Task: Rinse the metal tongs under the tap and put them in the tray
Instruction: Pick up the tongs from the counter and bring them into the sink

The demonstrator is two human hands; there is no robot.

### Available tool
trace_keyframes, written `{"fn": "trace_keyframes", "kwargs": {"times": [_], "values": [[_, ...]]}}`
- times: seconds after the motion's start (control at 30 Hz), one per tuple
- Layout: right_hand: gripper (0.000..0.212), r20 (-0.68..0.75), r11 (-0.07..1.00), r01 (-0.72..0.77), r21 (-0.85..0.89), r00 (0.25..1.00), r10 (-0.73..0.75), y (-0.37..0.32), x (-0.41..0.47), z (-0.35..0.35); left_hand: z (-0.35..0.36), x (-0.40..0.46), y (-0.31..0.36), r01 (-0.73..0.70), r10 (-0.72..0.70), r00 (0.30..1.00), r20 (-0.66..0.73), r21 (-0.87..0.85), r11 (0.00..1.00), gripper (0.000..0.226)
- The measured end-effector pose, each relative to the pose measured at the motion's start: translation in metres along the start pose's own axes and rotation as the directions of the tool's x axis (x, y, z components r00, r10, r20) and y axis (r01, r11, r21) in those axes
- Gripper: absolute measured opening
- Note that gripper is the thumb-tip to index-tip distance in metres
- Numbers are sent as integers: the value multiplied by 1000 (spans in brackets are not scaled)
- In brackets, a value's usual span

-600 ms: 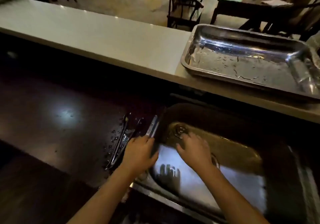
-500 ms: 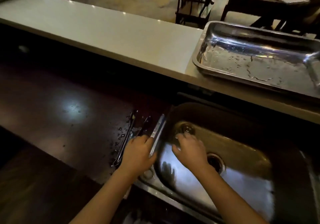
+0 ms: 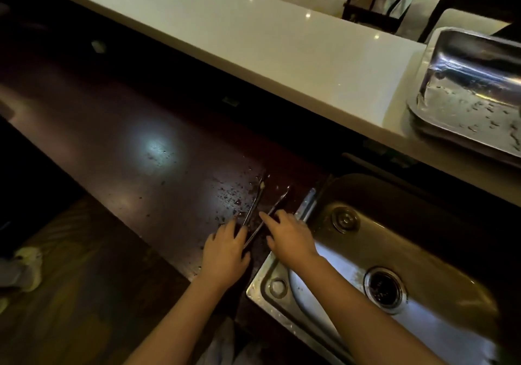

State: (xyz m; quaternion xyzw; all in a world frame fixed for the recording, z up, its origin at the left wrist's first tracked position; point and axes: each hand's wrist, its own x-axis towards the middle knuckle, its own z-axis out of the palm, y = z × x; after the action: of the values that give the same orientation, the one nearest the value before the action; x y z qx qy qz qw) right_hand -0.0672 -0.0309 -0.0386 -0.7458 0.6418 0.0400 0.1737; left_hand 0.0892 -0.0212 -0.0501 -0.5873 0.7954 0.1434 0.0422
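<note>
The metal tongs (image 3: 258, 202) lie on the wet dark counter just left of the sink (image 3: 439, 254), their two arms spread and pointing away from me. My left hand (image 3: 225, 254) covers their near end, its fingers and thumb closed around the arms there. My right hand (image 3: 290, 235) reaches over from the sink side with its fingers spread, the index finger touching the right arm of the tongs. The steel tray (image 3: 439, 127) sits on the pale raised counter at the far right, wet inside. No tap is in view.
A dark wooden counter (image 3: 141, 150) stretches left, with water drops near the tongs. A pale raised ledge (image 3: 267, 43) runs behind it. The sink has a drain (image 3: 384, 288). A bright metal strip (image 3: 307, 202) lies at the sink's left rim. Chairs stand beyond.
My left hand moved from the sink's rim onto the near end of the tongs. My right hand left the basin and crossed over to the tongs. The view swung left.
</note>
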Motion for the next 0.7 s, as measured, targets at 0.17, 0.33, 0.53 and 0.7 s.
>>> {"fn": "trace_keyframes", "kwargs": {"times": [0.17,0.33,0.53,0.7], "values": [[48,20,999,31,-32,999,-30,-2,6,5,2,5,0,-9,10,999,39,-39,999,44],[40,-25,999,40,26,999,-40,2,8,5,5,8,-1,-8,19,998,52,-195,981,42],[37,-147,966,23,259,989,16,8,-2,1,11,1,10,-38,20,999,-51,-390,920,53],[50,-201,701,-41,712,945,259,11,-20,-11,3,-3,31,-70,9,991,-133,-460,885,56]]}}
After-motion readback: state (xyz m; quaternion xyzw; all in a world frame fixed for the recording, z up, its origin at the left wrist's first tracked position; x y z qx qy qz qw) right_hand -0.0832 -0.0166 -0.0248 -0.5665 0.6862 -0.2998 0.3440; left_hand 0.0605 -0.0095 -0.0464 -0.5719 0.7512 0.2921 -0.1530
